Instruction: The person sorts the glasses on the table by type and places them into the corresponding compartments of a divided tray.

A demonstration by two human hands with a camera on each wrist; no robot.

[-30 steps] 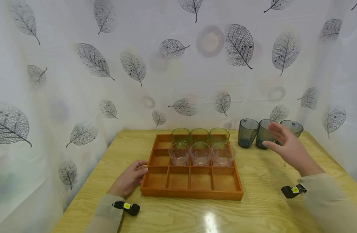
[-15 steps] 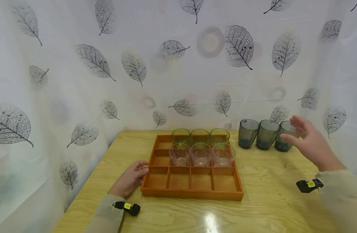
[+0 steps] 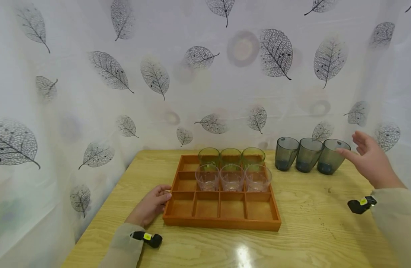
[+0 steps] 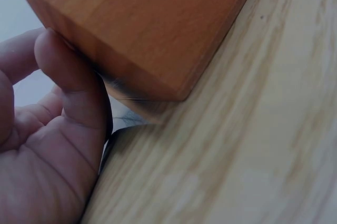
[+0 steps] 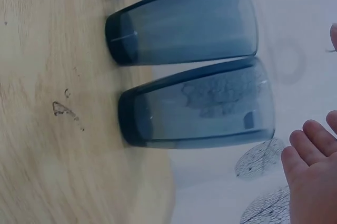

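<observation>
Three smoky grey tumblers [image 3: 307, 154] upright on the counter [image 3: 312, 230], nearest one [image 3: 331, 160] just left of the spread, empty right-hand fingers [image 3: 347, 153]; left hand [image 3: 150, 205], fingers lightly curled, resting against the wooden tray [image 3: 222, 219], well apart.

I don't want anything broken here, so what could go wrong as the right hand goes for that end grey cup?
The right hand is open beside the rightmost grey cup, which stands close against the middle grey cup; a clumsy grasp might knock the row over. The tray already holds clear glasses, which an incoming cup could clip. Only the left hand steadies it.
</observation>
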